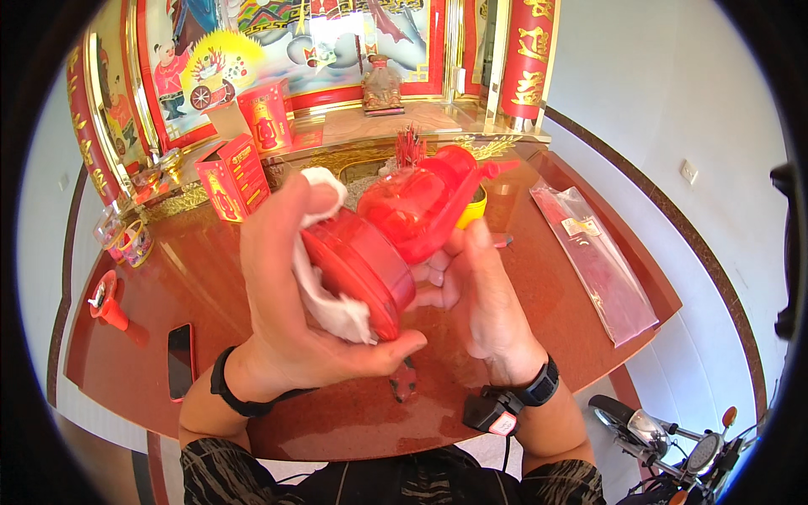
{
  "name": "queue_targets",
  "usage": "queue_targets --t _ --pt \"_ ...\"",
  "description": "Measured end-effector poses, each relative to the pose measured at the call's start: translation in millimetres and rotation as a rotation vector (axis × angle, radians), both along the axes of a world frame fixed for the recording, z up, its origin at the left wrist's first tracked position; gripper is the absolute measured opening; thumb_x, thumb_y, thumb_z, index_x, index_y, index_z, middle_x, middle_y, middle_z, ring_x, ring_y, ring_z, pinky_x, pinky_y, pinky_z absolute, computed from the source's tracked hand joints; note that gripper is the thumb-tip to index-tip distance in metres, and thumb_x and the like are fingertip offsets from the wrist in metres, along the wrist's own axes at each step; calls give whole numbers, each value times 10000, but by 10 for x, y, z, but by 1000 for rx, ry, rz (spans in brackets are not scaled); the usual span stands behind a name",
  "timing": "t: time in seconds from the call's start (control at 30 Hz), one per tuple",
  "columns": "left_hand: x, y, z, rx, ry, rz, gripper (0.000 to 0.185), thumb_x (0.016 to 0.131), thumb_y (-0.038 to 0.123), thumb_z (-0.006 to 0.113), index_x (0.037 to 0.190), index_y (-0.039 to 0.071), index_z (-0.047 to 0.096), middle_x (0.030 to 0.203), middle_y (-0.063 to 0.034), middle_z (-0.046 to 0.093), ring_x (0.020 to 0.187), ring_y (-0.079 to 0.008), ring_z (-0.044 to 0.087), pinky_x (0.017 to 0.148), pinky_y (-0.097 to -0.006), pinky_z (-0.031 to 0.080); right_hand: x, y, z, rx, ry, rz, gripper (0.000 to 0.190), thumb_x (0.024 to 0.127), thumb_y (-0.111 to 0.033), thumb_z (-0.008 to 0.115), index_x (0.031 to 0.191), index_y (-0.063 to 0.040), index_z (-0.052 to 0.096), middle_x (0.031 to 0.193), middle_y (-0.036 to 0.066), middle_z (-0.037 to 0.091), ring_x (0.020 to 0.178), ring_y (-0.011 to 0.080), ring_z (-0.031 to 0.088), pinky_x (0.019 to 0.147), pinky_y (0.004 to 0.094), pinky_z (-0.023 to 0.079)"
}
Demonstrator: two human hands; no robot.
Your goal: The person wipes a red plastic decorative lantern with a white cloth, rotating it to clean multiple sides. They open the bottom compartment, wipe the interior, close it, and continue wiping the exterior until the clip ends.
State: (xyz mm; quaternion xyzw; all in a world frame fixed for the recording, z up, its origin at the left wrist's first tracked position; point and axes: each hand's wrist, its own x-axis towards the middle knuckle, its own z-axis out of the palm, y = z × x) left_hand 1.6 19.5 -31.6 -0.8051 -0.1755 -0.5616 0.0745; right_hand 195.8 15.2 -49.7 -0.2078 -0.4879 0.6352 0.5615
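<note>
A red lantern-shaped lamp (416, 208) with a clear red globe lies tilted in the air between my hands, its round base to the left and its top towards the upper right. My left hand (278, 284) grips the base, with a white cloth (334, 315) pressed between palm and base. My right hand (486, 290) supports the globe from below and the right, its fingers partly hidden behind the lamp. Below the lamp, a small dark red object (403, 382) rests on the polished reddish table (353, 429).
Two red printed boxes (233, 177) stand at the back left, near small tubs (136, 243). A phone (182, 361) and a red stand (112, 309) lie left. Incense sticks (410, 145) and a yellow pot (472, 211) are behind the lamp; a plastic-wrapped packet (596, 265) lies right.
</note>
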Motion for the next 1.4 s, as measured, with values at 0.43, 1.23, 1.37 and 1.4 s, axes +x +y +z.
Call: queue_targets --t 0.43,1.23,1.37,1.4 --pt "284 -153 -131 262 406 42 353 825 147 606 1161 42 630 1151 -123 608 1114 -288 594 981 -426 467 73 71 34 92 265 -129 363 889 -150 640 1212 -41 517 1089 61 618 987 142 588 864 309 482" --pt "94 -48 -34 -249 42 -257 316 914 23 498 1222 -30 541 1182 -180 600 1081 -287 583 946 -368 438 115 -42 -78 177 565 28 619 762 -216 595 1332 -18 456 1242 150 588 1134 300 576 1010 457 441" --pt "153 -75 -92 -553 -90 -364 345 989 161 471 1274 -32 495 1233 -154 567 1142 -226 546 977 -339 412 122 -36 -71 248 602 26 612 768 -226 582 1328 -15 455 1248 161 583 1138 314 573 1010 477 444" --pt "171 -72 -103 -613 -110 -410 372 1000 200 465 1289 -34 479 1247 -147 558 1157 -212 534 989 -335 404 131 -41 -71 247 602 37 610 769 -231 582 1325 -14 456 1249 162 582 1137 316 573 1009 478 445"
